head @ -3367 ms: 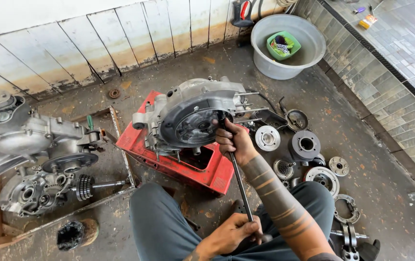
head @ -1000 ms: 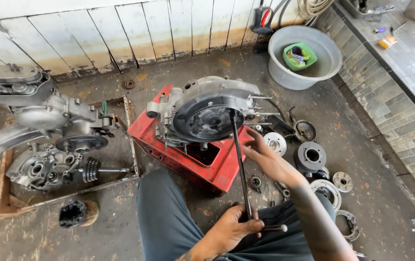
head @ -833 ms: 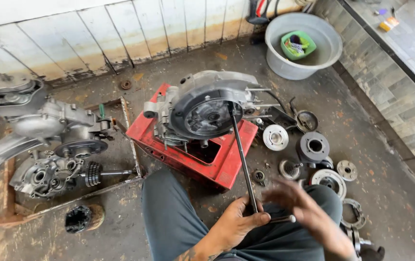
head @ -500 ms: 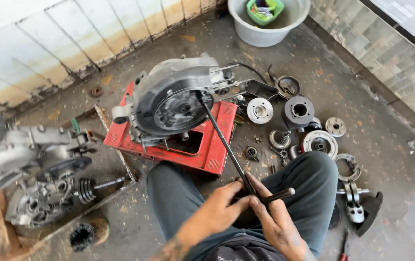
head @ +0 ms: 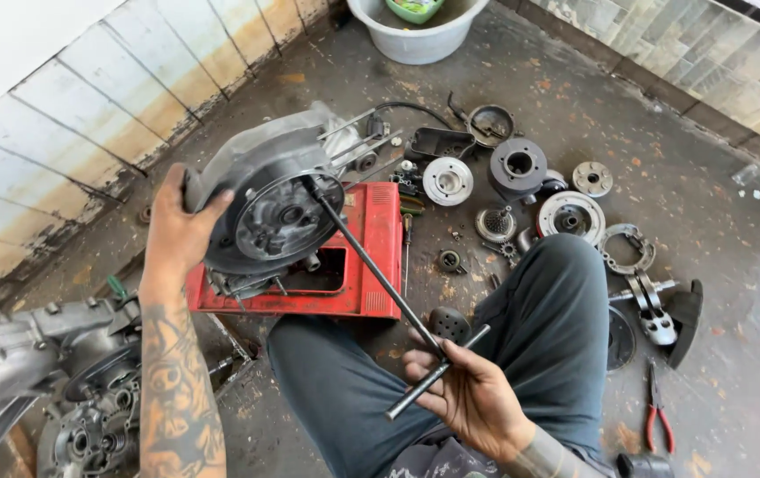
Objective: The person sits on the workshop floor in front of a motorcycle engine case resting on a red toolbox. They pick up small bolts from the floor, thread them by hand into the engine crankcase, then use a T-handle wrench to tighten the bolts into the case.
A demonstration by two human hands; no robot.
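The engine case point(head: 265, 199) rests tilted on a red metal box point(head: 358, 265) on the floor point(head: 707, 221), open round face turned toward the person. The left hand point(head: 176, 230) is clamped on the case's left rim, fingers wrapped over the edge. The right hand point(head: 468, 398) is closed around the T-handle wrench point(head: 380, 274) at its crossbar end, low and near the person's lap. The wrench's long shaft runs diagonally up and to the left from the right hand, its far tip seated at the upper part of the case's round face. The two hands are well apart, one at each end of this line; the left hand is the nearer to the case, the right hand nearer to the crossbar. Loose round engine parts point(head: 521, 168) lie on the floor right of the box; red-handled pliers point(head: 657, 412) lie beside the right knee.
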